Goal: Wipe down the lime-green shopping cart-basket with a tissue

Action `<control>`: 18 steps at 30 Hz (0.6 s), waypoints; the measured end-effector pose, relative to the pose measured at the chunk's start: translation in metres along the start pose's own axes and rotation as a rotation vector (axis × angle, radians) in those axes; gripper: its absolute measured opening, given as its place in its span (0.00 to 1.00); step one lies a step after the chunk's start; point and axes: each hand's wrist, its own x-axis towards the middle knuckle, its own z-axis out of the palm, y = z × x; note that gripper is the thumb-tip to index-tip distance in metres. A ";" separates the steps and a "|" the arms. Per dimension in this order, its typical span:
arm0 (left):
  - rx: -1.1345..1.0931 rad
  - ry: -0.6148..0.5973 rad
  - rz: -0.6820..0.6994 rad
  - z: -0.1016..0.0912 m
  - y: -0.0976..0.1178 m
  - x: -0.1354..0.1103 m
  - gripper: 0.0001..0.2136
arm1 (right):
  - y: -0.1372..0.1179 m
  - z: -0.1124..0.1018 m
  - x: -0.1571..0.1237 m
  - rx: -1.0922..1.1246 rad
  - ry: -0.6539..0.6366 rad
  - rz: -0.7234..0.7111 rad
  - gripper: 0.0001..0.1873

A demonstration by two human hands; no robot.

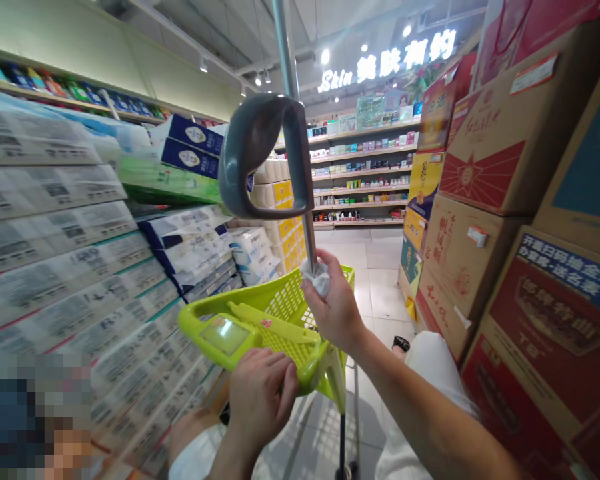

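A lime green shopping basket [273, 303] stands in front of me on a wheeled frame. Its metal pull rod [307, 227] rises to a grey loop handle [253, 157] near my face. My left hand [263, 397] lies curled over the basket's near rim and grips it. My right hand [333, 303] presses a crumpled white tissue [317, 277] against the lower part of the rod, fingers closed around both.
Stacked tissue and paper packs [70, 253] wall the left side. Red and brown cartons [505, 220] are piled high on the right. A tiled aisle floor [375, 267] runs ahead to shelves of bottles [363, 173] under a lit sign.
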 end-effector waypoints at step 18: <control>0.004 -0.058 -0.016 -0.001 -0.005 -0.004 0.18 | -0.011 0.007 0.021 0.006 -0.008 -0.060 0.24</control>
